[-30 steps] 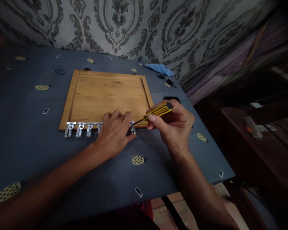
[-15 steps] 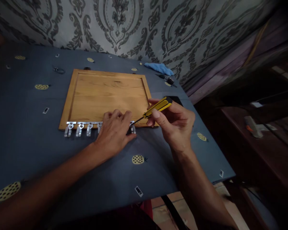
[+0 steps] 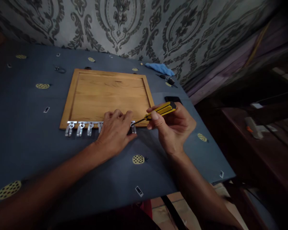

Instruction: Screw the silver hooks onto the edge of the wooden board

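Note:
A framed wooden board (image 3: 108, 92) lies flat on the blue cloth-covered table (image 3: 28, 150). Along its near edge runs a metal hook rail (image 3: 80, 126) with several silver hooks. My left hand (image 3: 115, 131) presses down on the right part of that rail, fingers curled over it. My right hand (image 3: 174, 127) grips a yellow-and-black screwdriver (image 3: 159, 111), whose tip meets the rail's right end beside my left fingertips.
A blue rag (image 3: 159, 68) and a small dark tool (image 3: 168, 80) lie at the table's far right corner, near the patterned wall. A black phone-like slab (image 3: 173, 99) sits behind my right hand. The table's right edge drops to a dark wooden bench (image 3: 254, 134).
My right hand has shifted its grip on the screwdriver handle, which has tilted slightly, while the tip stays at the rail's right end. My left hand has not moved.

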`<state>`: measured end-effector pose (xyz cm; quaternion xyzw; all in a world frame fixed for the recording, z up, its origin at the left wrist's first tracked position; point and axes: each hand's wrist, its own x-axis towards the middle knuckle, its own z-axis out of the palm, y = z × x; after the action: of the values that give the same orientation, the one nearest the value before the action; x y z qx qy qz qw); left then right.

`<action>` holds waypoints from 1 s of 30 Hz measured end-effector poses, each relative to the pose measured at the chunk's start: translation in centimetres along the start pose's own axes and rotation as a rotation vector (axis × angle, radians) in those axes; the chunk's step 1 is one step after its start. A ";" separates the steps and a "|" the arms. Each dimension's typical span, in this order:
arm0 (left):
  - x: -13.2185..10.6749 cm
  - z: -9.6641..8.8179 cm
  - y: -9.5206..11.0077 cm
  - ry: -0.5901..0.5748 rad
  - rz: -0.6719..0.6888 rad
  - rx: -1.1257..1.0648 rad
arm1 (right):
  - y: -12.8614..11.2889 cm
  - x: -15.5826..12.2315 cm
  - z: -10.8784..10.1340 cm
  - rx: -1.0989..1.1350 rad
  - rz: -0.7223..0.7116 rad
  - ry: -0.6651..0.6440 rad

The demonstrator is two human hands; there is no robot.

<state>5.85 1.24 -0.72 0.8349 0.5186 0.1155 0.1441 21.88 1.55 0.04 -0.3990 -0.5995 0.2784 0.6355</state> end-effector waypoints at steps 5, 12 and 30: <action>-0.1 0.3 -0.2 0.038 0.021 -0.013 | -0.4 0.0 0.1 -0.017 -0.081 0.087; -0.1 0.2 -0.1 0.028 0.012 -0.010 | -0.3 0.0 0.0 -0.024 -0.025 0.011; -0.1 0.1 -0.1 0.022 0.012 -0.002 | -0.8 0.8 -1.0 -0.060 0.097 -0.157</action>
<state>5.80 1.19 -0.84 0.8365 0.5150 0.1261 0.1386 22.90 1.59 1.15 -0.4234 -0.6353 0.3214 0.5602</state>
